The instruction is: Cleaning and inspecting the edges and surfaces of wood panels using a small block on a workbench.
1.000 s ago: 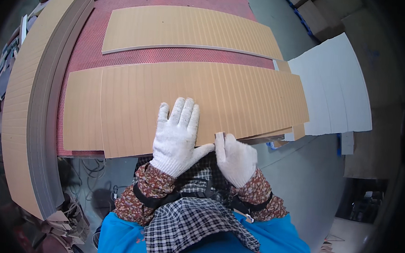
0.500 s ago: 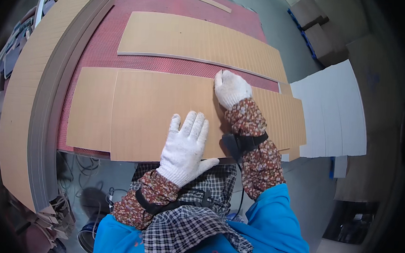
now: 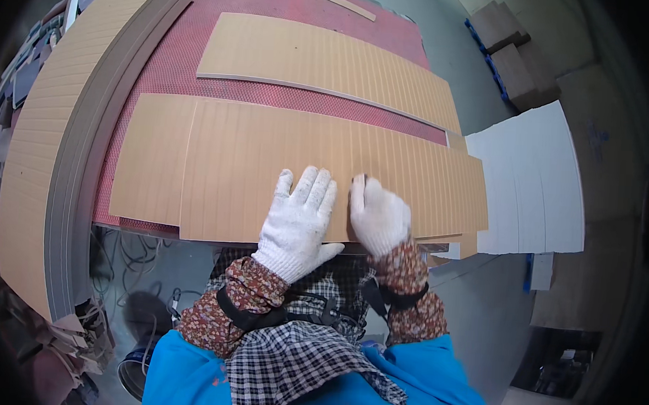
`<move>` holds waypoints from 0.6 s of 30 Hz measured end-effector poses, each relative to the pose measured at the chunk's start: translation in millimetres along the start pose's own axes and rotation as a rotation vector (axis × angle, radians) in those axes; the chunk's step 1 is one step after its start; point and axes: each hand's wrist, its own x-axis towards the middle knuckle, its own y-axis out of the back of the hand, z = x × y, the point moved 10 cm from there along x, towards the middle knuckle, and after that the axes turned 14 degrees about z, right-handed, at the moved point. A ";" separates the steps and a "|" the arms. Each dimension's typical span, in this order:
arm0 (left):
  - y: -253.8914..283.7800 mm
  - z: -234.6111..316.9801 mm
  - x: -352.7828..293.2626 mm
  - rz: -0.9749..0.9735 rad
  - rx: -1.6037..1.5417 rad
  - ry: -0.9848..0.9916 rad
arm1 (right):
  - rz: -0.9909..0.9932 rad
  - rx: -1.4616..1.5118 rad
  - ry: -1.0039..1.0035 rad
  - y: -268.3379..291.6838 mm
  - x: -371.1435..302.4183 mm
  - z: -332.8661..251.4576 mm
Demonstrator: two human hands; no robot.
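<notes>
A wood-coloured panel (image 3: 254,147) lies across the near side of the work table, overlapping another panel of the same colour beneath its left end. My left hand (image 3: 299,216), in a white knit glove, rests flat on the panel near its front edge, fingers stretched forward and thumb out to the right. Just right of it, my gloved right hand (image 3: 381,214) is closed over the panel, slightly blurred. A small dark bit shows at its fingertips, too little to name.
Behind lies another wood-coloured panel (image 3: 324,63) on the red mesh-patterned table top (image 3: 171,55). A tall stack of panels (image 3: 40,158) stands at the left. White sheets (image 3: 527,184) jut out at the right end. Brown boxes (image 3: 519,66) stand on the floor beyond.
My right hand has come from the panel's far edge toward me, down to beside the left hand. The panel has shifted slightly away from me. The left hand stays flat on it.
</notes>
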 end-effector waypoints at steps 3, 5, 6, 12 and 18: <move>0.6 -2.0 -1.2 0.002 0.014 0.001 | 0.027 0.012 0.016 17.8 -45.1 -7.4; -0.4 -3.7 -2.1 -0.007 0.023 0.006 | 0.003 0.059 -0.083 24.3 -68.4 -5.8; 0.7 -2.3 -1.5 -0.007 0.023 0.008 | -0.011 0.057 -0.110 28.8 -78.9 -4.9; 2.3 0.6 -2.5 0.015 0.010 -0.002 | -0.119 0.069 -0.119 26.5 -117.4 -7.1; 9.1 -5.5 -5.8 0.032 0.033 0.015 | -0.061 0.097 0.029 33.3 -100.9 -24.2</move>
